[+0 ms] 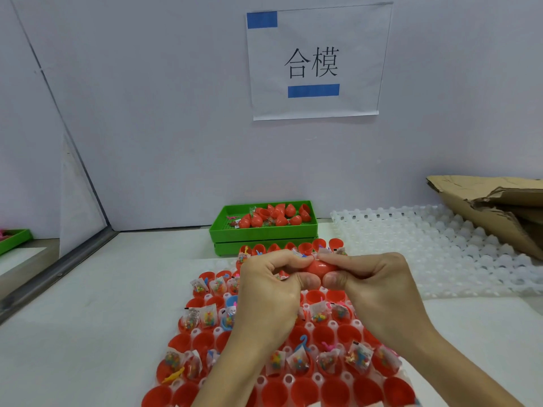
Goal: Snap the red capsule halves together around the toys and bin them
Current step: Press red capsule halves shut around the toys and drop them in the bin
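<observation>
Below the fingers, open red halves (332, 389) sit mouth-up in a white tray (318, 377), toy packets (299, 361) ready inside. Left hand (270, 292) and right hand (379, 289) curl tightly round one red capsule (318, 267) — thumbs meeting underneath, likely to press the halves shut. Its long axis runs left–right. Beyond the fingers, a green bin (264, 230) holds finished capsules.

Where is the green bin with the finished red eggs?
In the head view, the green bin sits at the back of the table against the wall, just beyond both hands, left of the empty white tray.
</observation>
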`<act>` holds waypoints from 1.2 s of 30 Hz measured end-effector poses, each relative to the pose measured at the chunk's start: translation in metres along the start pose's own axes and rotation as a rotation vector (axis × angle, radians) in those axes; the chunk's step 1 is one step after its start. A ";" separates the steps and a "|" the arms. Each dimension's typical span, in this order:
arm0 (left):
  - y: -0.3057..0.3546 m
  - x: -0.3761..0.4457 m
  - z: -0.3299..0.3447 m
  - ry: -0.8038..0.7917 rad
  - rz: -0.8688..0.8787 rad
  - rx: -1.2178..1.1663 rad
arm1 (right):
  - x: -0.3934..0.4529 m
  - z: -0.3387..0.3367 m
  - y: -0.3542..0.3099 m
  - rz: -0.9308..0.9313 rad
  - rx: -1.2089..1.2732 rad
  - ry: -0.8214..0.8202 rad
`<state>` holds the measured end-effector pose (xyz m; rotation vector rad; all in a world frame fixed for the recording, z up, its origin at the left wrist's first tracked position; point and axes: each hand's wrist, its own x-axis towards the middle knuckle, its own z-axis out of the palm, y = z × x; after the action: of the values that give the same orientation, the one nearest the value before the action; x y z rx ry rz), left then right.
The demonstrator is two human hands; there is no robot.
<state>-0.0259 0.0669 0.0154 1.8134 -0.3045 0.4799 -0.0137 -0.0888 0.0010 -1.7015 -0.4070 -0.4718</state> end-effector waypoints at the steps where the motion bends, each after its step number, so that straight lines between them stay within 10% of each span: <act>1: 0.001 0.000 -0.001 -0.009 0.011 -0.006 | 0.001 -0.001 -0.002 -0.006 0.006 -0.001; 20: -0.009 -0.001 0.006 -0.001 0.385 0.398 | -0.004 0.009 -0.006 0.083 -0.021 -0.144; 36: -0.003 -0.001 -0.002 -0.164 0.173 0.177 | -0.001 0.005 0.003 0.239 0.331 -0.220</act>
<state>-0.0258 0.0692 0.0132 2.0129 -0.5500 0.4910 -0.0128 -0.0848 -0.0028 -1.4581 -0.4086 -0.0369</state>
